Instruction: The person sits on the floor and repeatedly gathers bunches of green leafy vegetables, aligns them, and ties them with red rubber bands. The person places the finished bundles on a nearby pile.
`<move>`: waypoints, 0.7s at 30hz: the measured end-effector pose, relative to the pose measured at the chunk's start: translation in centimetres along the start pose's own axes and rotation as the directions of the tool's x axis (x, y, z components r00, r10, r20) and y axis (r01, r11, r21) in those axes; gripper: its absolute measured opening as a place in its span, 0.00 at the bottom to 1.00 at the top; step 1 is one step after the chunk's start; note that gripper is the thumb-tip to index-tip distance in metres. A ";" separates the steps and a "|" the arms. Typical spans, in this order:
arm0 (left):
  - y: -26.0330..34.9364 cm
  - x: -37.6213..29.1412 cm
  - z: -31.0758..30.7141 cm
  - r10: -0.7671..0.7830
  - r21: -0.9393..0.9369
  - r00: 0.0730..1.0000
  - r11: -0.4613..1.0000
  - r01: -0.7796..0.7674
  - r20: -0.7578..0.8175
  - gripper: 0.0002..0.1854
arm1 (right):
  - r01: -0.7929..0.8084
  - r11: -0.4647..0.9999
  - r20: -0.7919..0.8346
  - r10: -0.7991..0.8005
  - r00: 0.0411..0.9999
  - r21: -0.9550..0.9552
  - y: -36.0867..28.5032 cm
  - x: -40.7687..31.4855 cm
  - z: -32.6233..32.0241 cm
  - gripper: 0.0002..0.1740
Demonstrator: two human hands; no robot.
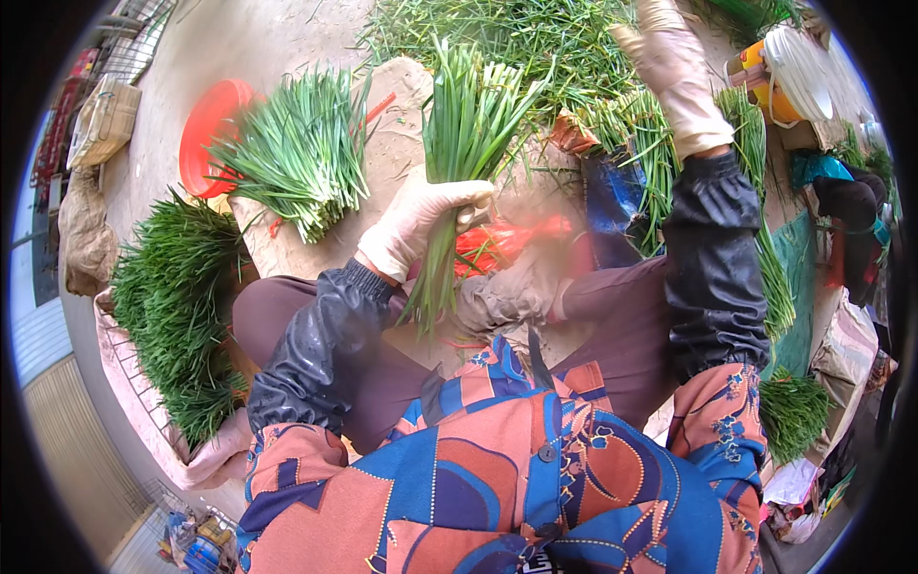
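My left hand (430,224), in a pale thin glove, is closed around a bunch of long flat green leaves (466,129) that look like garlic chives. The bunch stands upright above my lap, cut ends splayed at the top and leaf tips hanging below my fist. Raised at the upper right, my gloved right hand (670,57) has its fingers apart, with nothing visible in them. It is slightly blurred, and its fingertips reach the picture's top edge. Beyond lies a heap of loose green leaves (502,29). A second bunch of chives (305,151) rests on a board (269,247) to the left.
A red basin (208,136) stands behind the left bunch. More chives (179,308) fill a pink-lined basket (133,380) at my left. Long leaves (652,172) lie over a blue sheet (613,190) at right, near a yellow and white bucket (789,75). Red plastic (502,244) lies between my legs.
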State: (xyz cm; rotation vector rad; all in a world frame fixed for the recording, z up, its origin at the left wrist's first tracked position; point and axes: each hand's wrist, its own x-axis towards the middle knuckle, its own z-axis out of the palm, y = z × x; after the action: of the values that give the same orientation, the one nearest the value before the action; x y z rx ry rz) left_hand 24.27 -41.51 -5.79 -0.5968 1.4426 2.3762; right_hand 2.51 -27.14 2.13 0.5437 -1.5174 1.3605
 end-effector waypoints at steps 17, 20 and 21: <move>-0.1 0.8 0.3 0.008 -0.145 1.000 0.989 -0.007 0.011 0.09 | -0.644 0.765 0.965 0.159 0.210 0.014 0.3 -1.4 -3.3 0.13; -0.2 0.9 0.4 0.030 -0.153 1.000 0.988 -0.031 -0.009 0.09 | -0.220 0.959 0.962 0.219 0.163 -0.181 -1.1 -4.7 -3.4 0.14; -0.2 0.9 0.5 0.047 -0.139 0.999 0.989 -0.049 -0.017 0.09 | -0.029 0.994 0.978 0.112 0.175 -0.109 -1.5 -5.7 -3.5 0.14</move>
State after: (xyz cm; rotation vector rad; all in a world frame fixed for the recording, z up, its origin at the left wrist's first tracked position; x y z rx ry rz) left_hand 23.49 -40.91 -6.17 -0.6203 1.3180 2.5313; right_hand 7.42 -25.86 -2.54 1.5693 -2.6589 0.9307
